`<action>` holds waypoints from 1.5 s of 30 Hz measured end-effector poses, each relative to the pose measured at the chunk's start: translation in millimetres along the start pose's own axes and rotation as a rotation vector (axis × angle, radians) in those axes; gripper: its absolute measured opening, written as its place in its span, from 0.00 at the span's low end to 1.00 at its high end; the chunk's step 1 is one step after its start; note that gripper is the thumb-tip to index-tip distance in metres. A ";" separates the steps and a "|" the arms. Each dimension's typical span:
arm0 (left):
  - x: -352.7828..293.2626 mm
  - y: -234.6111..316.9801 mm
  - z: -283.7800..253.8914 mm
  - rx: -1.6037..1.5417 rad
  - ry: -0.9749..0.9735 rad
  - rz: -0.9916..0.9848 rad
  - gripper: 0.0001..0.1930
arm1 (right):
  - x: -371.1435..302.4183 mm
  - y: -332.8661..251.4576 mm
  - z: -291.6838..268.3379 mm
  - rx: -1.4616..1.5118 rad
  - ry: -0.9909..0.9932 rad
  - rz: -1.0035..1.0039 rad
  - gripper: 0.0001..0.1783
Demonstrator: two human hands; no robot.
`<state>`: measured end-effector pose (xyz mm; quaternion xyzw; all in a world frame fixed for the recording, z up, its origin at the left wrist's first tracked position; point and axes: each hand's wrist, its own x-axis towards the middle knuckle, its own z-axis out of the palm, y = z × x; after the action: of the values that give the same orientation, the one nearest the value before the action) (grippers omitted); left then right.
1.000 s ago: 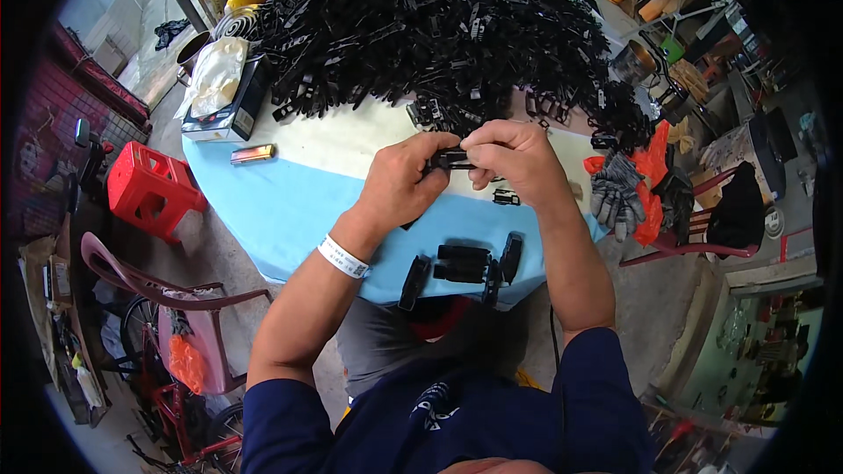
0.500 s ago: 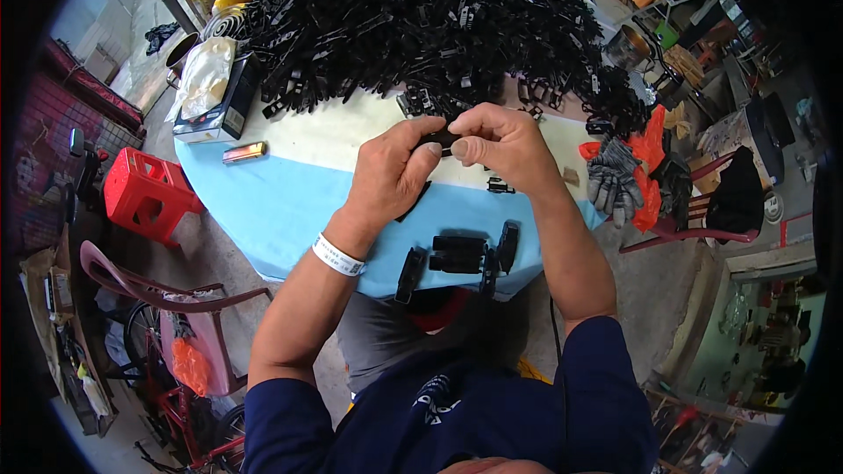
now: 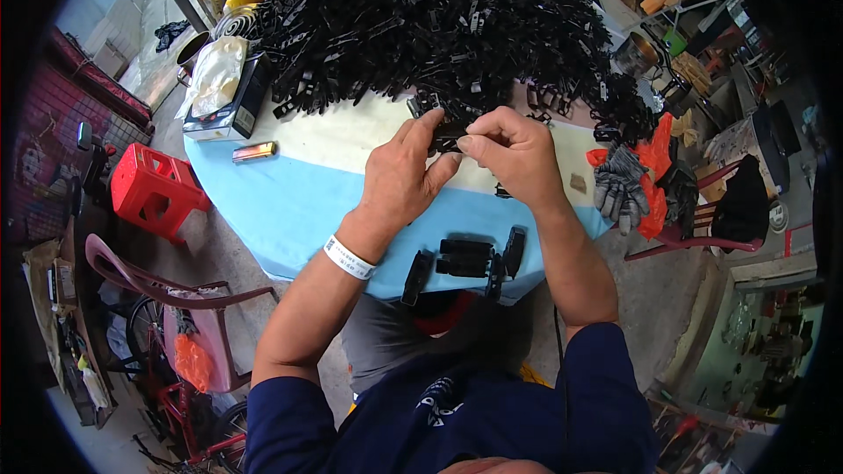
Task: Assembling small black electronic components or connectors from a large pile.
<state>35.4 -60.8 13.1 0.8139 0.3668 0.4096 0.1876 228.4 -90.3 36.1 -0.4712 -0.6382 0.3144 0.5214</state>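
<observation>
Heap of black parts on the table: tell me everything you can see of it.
The heap is a broad, loose mound of many small, slender black pieces lying at every angle, some with openings and glossy glints; they look like plastic, perhaps with metal. It fills the far side of the cloth-covered table, its ragged near edge partly on a cream area. The left hand is close to that edge; whether it touches is unclear.

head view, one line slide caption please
Left hand and right hand meet at a small black part, before a large heap of black pieces.
</observation>
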 end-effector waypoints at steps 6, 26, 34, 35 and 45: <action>0.0 -2.4 -1.2 0.006 -0.042 0.012 0.28 | 2.2 0.3 -1.4 0.021 -0.037 0.075 0.06; -1.1 -8.6 -18.5 -0.625 -0.102 -0.285 0.07 | -3.2 -10.1 -23.6 0.155 -0.192 0.130 0.18; -12.1 -1.8 -36.4 -0.427 -0.542 -0.150 0.10 | -27.7 -5.4 -79.4 -0.226 -0.552 0.264 0.14; -14.0 2.2 -33.9 -0.365 -0.518 0.019 0.12 | -24.3 -5.4 -78.0 -0.225 -0.547 0.261 0.14; 13.5 -36.7 -45.3 -0.198 -0.286 -0.207 0.12 | 46.3 18.8 -47.7 -0.362 -0.100 0.121 0.18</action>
<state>-12.0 -26.2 24.9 0.7993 0.3762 0.3024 0.3579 278.8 -44.9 48.8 -0.5788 -0.6798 0.2480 0.3760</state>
